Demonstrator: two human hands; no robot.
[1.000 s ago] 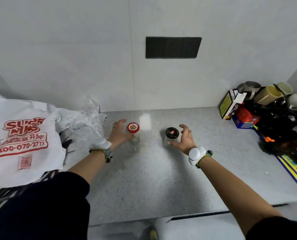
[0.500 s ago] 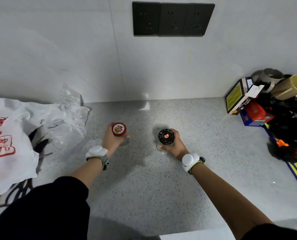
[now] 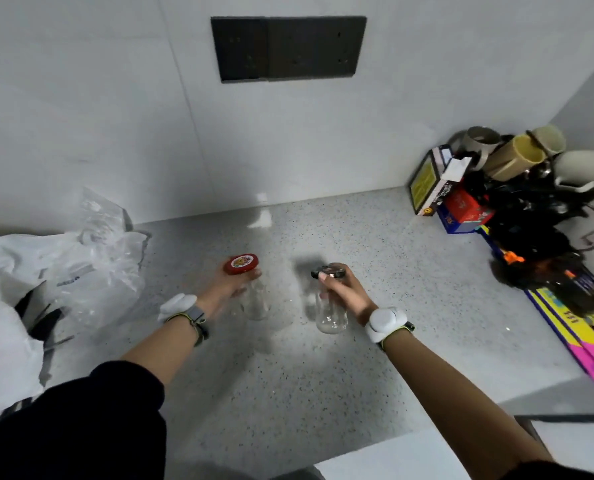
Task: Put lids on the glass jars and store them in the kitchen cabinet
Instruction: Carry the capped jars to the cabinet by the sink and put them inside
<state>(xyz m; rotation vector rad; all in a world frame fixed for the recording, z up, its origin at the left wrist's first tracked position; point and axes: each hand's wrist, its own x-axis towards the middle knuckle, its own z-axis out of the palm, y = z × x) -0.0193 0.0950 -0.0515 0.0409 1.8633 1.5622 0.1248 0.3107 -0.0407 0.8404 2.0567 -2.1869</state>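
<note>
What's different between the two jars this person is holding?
The left jar has a red lid with a picture on it; the right jar has a dark lid. The red lid shows its top face, while the dark lid appears almost edge-on. The left hand grips the left jar, the right hand the right jar. Both are clear glass, lidded and look empty.

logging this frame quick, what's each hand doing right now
left hand: closed, gripping the red-lidded glass jar just below its lid
right hand: closed, gripping the black-lidded glass jar at its neck
</note>
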